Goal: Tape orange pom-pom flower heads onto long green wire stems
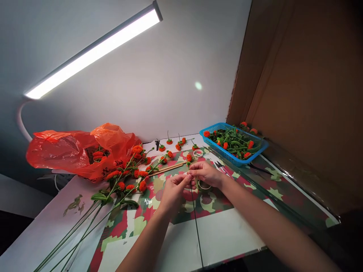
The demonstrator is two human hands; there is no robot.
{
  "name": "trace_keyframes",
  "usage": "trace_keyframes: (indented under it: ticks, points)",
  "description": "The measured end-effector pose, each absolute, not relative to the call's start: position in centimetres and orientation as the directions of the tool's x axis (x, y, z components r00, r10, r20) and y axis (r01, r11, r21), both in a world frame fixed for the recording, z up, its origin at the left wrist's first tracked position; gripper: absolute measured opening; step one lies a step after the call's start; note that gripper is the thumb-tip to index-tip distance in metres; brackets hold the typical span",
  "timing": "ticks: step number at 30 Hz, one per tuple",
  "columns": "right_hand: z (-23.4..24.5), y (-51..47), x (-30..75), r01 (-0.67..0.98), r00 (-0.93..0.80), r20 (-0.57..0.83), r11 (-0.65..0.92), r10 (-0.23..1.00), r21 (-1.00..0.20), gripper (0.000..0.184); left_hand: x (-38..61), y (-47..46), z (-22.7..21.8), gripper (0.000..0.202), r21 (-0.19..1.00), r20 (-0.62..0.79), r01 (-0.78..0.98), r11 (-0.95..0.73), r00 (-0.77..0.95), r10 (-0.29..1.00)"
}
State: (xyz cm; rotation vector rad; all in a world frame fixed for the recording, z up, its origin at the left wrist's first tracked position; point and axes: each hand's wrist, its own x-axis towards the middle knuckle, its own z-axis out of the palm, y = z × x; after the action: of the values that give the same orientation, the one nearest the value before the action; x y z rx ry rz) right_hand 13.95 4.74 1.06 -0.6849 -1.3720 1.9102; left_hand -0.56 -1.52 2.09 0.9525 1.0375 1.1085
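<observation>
An orange artificial flower [189,158] with a green base stands upright just above my fingertips. Its long thin dark stem [195,215] runs down between my hands toward the front table edge. My left hand [176,189] is closed, thumb and fingers pinching the stem. Just above it, my right hand [206,173] pinches at the same spot, below the flower head. Part of a roll of tape [204,186] shows beneath my right hand, and another pale tape roll [197,153] lies behind it. Two thin wooden sticks [168,169] lie left of the flower.
Long-stemmed orange flowers [99,204] lie at left beside a red plastic bag [62,151]. Several short flower heads [169,142] lie at the back. A blue basket [241,162] of flowers and pink-handled scissors [224,169] are at right. A lit lamp [96,53] hangs overhead.
</observation>
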Motion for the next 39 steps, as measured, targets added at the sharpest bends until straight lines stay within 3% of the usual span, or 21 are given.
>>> trace_keyframes:
  ticks: [3, 6, 9, 13, 17, 21, 25, 28, 30, 33, 36, 39]
  points:
    - [1.0, 4.8, 14.2, -0.193, -0.62, -0.029, -0.188, 0.784, -0.963, 0.029, -1.0, -1.3, 2.0, 0.034, 0.925, -0.223, -0.249, 0.286, 0.253, 0.941]
    - [1.0, 4.8, 14.3, -0.203, -0.609, -0.029, -0.191, 0.793, -0.96, 0.03, -0.9, -1.2, 1.4, 0.035, 0.904, -0.239, -0.293, 0.312, 0.259, 0.936]
    - [1.0, 4.7, 14.1, -0.222, -0.579, -0.038, -0.202, 0.814, -0.954, 0.031, -0.3, -1.5, 0.9, 0.034, 0.935, -0.195, -0.27, 0.23, 0.15, 0.969]
    - [1.3, 4.3, 13.7, -0.182, -0.524, -0.047, -0.166, 0.851, -0.969, 0.03, 0.5, -2.4, 0.9, 0.029, 0.997, -0.038, -0.074, 0.035, -0.035, 0.999]
    - [1.3, 4.0, 13.2, -0.144, -0.479, -0.056, -0.142, 0.876, -0.979, 0.03, 0.7, -3.0, 1.1, 0.026, 0.999, 0.037, 0.001, -0.037, -0.095, 0.995]
    - [1.4, 4.0, 13.4, -0.162, -0.505, -0.06, -0.162, 0.861, -0.973, 0.029, 0.8, -2.9, 1.2, 0.028, 0.958, -0.133, -0.261, 0.12, -0.029, 0.991]
    - [1.4, 4.2, 14.1, -0.266, -0.687, -0.034, -0.295, 0.726, -0.918, 0.029, 1.5, -2.8, 1.0, 0.03, 0.765, -0.206, -0.595, 0.246, 0.136, 0.969]
    - [1.3, 4.3, 14.3, -0.282, -0.755, -0.031, -0.367, 0.655, -0.886, 0.03, 2.2, -2.7, 0.8, 0.031, 0.619, -0.232, -0.716, 0.323, 0.226, 0.946]
    - [1.2, 4.3, 14.3, -0.288, -0.757, -0.043, -0.391, 0.652, -0.874, 0.03, 2.3, -2.6, 0.7, 0.032, 0.593, -0.244, -0.726, 0.348, 0.25, 0.937]
    - [1.0, 4.4, 14.1, -0.3, -0.709, -0.077, -0.398, 0.701, -0.867, 0.029, 2.0, -2.5, 0.5, 0.034, 0.73, -0.23, -0.614, 0.301, 0.194, 0.954]
    - [0.9, 4.5, 13.9, -0.305, -0.649, -0.096, -0.374, 0.755, -0.876, 0.029, 1.3, -2.5, 0.5, 0.033, 0.9, -0.184, -0.397, 0.181, 0.031, 0.982]
    - [1.0, 4.5, 13.8, -0.279, -0.637, -0.097, -0.346, 0.765, -0.896, 0.027, 0.8, -2.6, 0.8, 0.031, 0.964, -0.112, -0.247, 0.099, -0.039, 0.993]
